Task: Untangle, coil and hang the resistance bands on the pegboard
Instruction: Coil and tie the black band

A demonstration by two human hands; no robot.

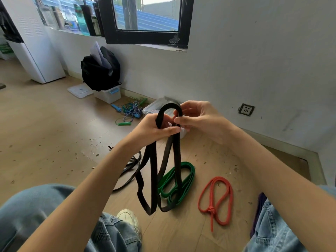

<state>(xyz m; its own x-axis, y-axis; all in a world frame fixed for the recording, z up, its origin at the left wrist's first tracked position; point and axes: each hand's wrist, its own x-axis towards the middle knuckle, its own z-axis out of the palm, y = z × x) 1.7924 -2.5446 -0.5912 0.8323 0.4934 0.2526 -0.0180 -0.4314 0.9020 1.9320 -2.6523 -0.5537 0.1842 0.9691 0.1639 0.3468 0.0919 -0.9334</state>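
Both hands hold a black resistance band [160,160] up over the wooden floor [45,142]; the left hand [154,128] grips its gathered strands, fingers curled round them; the right hand [196,119] pinches the top loop; the loops hang down between the knees; on the floor just beyond lie a coiled green band [183,177] and, right of it, a knotted red band [216,197].

No legible text, labels or numbers anywhere; print on far plastic box [154,108] too blurred.
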